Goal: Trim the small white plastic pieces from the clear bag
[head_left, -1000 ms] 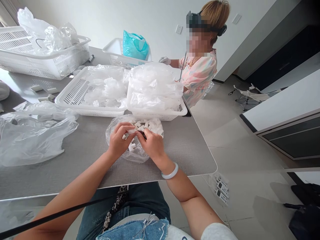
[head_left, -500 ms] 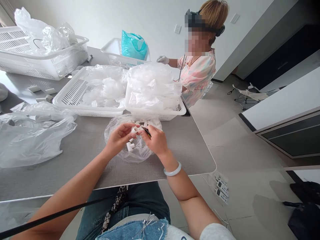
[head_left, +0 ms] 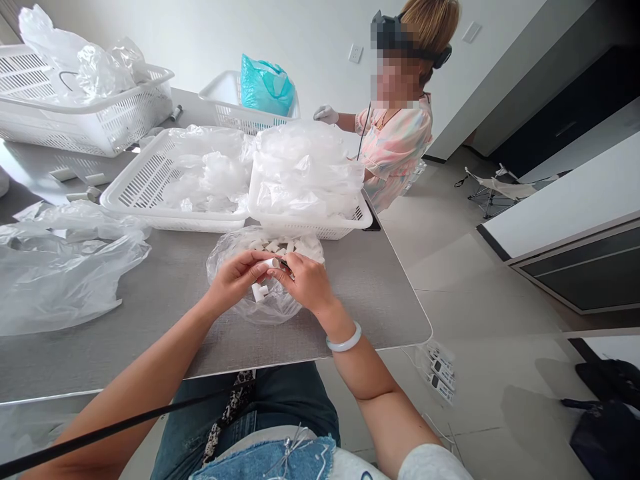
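Observation:
My left hand (head_left: 236, 277) pinches a small white plastic fitting (head_left: 271, 263) between thumb and fingers. My right hand (head_left: 306, 283) is closed around a thin dark tool (head_left: 285, 265) whose tip meets that fitting. Both hands hover over a clear plastic bag (head_left: 225, 253) lying open on the grey table (head_left: 165, 313). The bag holds several white fittings, and one of them (head_left: 259, 291) lies just under my left fingers. A pale bangle (head_left: 343, 342) circles my right wrist.
Two white baskets (head_left: 135, 193) (head_left: 310, 227) full of clear bags stand just beyond my hands. Two further baskets (head_left: 90, 127) (head_left: 225, 100) sit further back, one with a teal bag (head_left: 266, 87). Crumpled clear bags (head_left: 65, 267) lie left. A person in a headset (head_left: 397, 143) sits across.
My hands have closed together again over the bag, the tool tip back against the fitting, after parting slightly half a second ago. The view shifted a little.

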